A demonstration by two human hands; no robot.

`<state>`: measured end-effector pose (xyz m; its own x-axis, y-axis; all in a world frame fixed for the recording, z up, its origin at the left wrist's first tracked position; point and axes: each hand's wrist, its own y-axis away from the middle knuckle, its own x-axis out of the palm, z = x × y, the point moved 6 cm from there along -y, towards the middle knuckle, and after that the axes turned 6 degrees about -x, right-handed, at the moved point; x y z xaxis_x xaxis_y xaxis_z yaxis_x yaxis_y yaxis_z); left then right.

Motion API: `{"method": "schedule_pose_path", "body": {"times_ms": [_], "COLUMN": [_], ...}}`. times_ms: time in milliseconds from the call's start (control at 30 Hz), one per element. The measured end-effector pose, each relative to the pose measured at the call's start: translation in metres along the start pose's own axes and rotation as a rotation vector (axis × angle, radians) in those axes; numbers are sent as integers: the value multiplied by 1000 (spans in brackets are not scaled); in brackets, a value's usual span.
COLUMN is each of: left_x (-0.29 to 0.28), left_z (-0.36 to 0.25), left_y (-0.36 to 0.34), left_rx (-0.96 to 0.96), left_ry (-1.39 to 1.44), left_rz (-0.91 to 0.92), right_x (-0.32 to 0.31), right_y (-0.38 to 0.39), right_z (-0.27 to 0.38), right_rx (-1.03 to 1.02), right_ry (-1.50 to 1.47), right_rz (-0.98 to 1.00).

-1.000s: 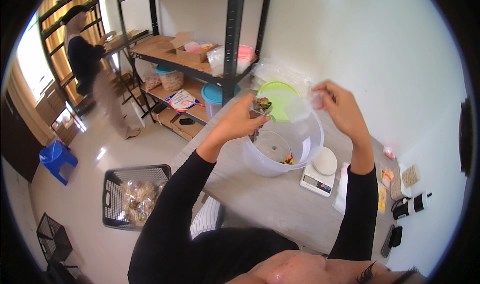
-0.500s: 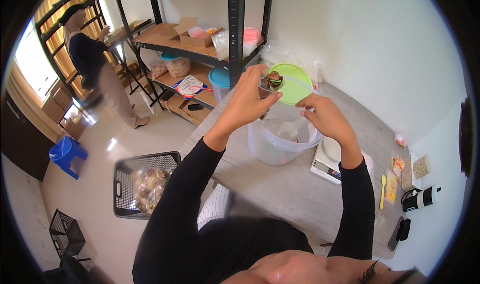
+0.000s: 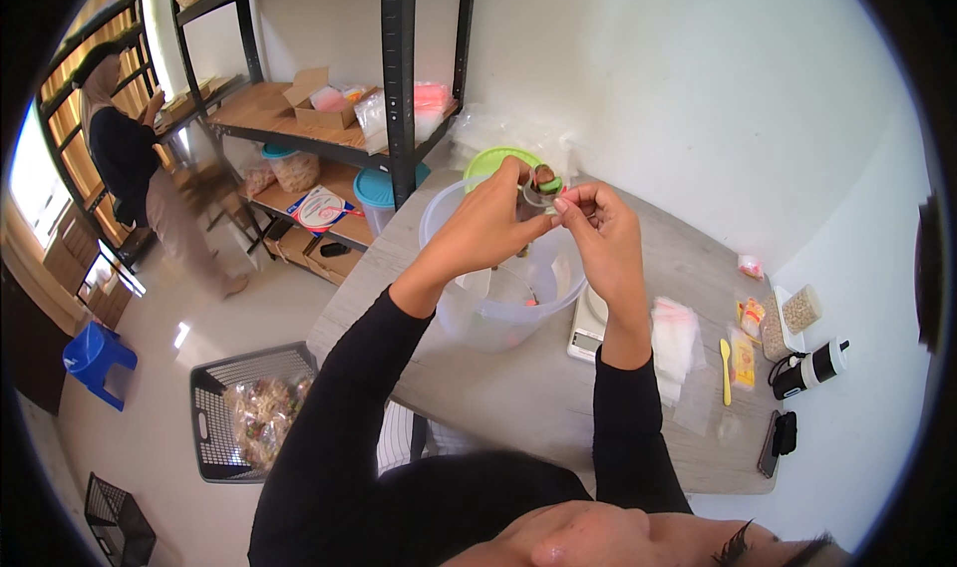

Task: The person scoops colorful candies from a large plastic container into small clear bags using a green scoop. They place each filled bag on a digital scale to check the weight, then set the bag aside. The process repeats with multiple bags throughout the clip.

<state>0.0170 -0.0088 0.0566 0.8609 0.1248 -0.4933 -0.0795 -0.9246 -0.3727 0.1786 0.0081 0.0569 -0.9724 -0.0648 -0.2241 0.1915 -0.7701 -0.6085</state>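
My left hand (image 3: 485,225) and my right hand (image 3: 596,225) meet above a large clear plastic tub (image 3: 469,313) on the grey table (image 3: 518,397). Between their fingertips they hold a small clear bag (image 3: 539,190) with dark brown and green contents. Both hands pinch the bag's top. A green lid (image 3: 493,166) lies just behind the hands. The tub holds a few small coloured pieces at its bottom.
A white kitchen scale (image 3: 588,325) and a stack of clear bags (image 3: 676,340) lie right of the tub. A yellow spoon (image 3: 725,370), snack packets, a phone (image 3: 777,444) sit farther right. A black basket (image 3: 249,417) stands on the floor. Another person (image 3: 140,173) stands by shelves.
The tub has come down from a tilted, lifted position to rest on the table. My hands have drawn together over it and now both pinch the small bag.
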Motion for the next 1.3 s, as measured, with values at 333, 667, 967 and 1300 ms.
{"method": "schedule_pose_path", "body": {"times_ms": [333, 667, 967, 1300], "left_x": [11, 12, 0, 9], "left_z": [20, 32, 41, 22], "left_y": [-16, -31, -36, -25], "left_rx": [23, 10, -53, 40], "left_ry": [359, 388, 375, 155], "left_rz": [325, 260, 195, 361], "right_x": [-12, -17, -30, -24], "right_y": [0, -5, -6, -4], "right_z": [-36, -34, -39, -17], "right_rx": [94, 13, 29, -141], "right_ry": [-127, -253, -54, -107], "right_rz": [52, 237, 217, 161]}}
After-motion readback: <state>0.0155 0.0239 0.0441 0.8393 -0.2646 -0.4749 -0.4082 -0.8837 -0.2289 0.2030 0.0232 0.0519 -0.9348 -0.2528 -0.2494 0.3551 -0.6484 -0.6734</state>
